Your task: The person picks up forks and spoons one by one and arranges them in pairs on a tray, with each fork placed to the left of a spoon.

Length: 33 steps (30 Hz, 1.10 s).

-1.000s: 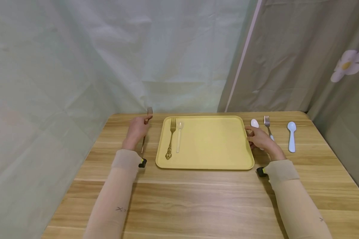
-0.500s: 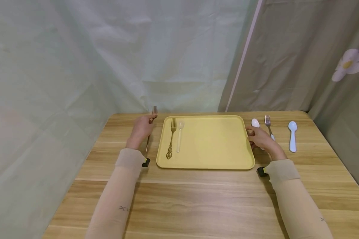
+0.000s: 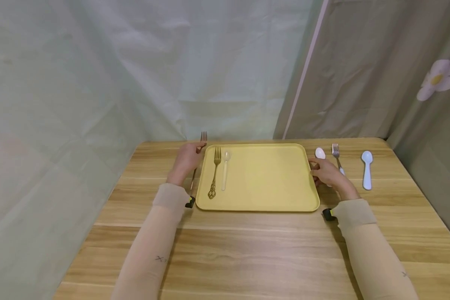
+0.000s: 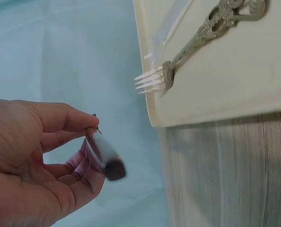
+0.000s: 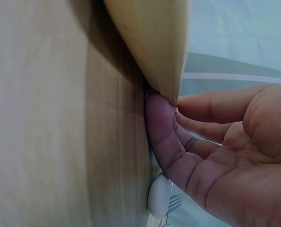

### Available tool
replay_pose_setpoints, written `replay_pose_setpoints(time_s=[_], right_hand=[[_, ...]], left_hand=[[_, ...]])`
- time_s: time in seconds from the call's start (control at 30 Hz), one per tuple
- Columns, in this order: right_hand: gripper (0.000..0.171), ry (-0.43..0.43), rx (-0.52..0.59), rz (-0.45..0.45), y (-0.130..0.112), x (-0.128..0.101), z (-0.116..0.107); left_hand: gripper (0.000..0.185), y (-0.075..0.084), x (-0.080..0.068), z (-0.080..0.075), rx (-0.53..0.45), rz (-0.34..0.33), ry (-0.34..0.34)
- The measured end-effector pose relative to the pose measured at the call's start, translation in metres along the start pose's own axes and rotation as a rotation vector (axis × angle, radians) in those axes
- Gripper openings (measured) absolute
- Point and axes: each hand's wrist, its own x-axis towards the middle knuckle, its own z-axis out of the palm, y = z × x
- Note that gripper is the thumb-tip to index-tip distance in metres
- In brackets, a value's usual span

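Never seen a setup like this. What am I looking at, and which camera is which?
No robot here: just a person's two bare hands. The wide picture comes from a head-worn camera looking forward and down; the two close-ups come from wrist cameras, one per hand. On the wooden table is a yellow tray with an ornate fork and a clear spoon. To its right lie a white spoon, a small fork and a pale blue spoon. The left hand holds a slim fork; the right hand pinches the tray's right edge.
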Motion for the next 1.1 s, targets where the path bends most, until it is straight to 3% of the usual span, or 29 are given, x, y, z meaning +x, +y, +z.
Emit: replay_pose_setpoints(time_s=[0.23,0.47,1.1], right_hand=[[0.058,0.001,-0.002,0.000,-0.001,0.000,0.000],[0.058,-0.001,0.003,0.005,-0.003,0.000,0.002],[0.059,-0.002,0.024,0.005,-0.004,0.000,0.004]], left_hand=[[0.050,0.013,0.003,0.006,0.010,0.041,-0.012],[0.054,0.024,0.002,0.013,-0.049,0.007,-0.071],[0.046,0.048,0.007,0.042,0.034,0.047,-0.130]])
